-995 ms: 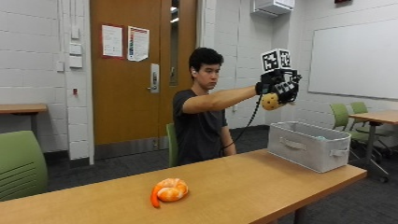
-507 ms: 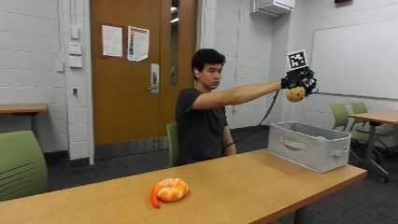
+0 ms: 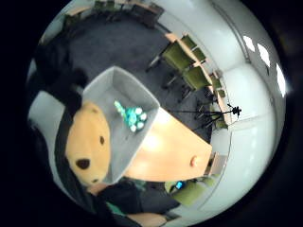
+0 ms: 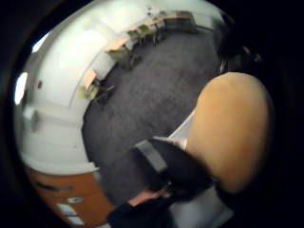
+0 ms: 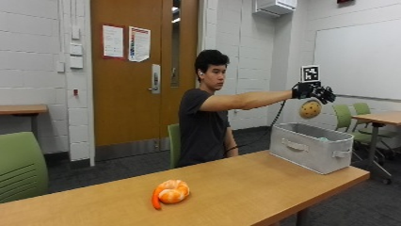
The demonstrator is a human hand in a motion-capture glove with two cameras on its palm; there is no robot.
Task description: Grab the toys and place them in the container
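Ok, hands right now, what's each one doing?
Right hand: over the grey container; cannot tell whether it holds the cookie toy.
Bare hand: not visible.

Outside view: it stands across the table [image 5: 251, 181] from me, level with my chest, well back.
Little finger side palm view: from my right hand [image 5: 315, 92] it looks straight down into the grey container [image 3: 124, 137], the cookie toy [image 3: 87, 144] close by.
Thumb side palm view: it faces the carpet, the cookie toy [image 4: 231, 130] very near.
Shared: all three catch the cookie toy [image 5: 309, 109]; the outside and little finger views share the container [image 5: 310, 147] and table [image 3: 165, 151].
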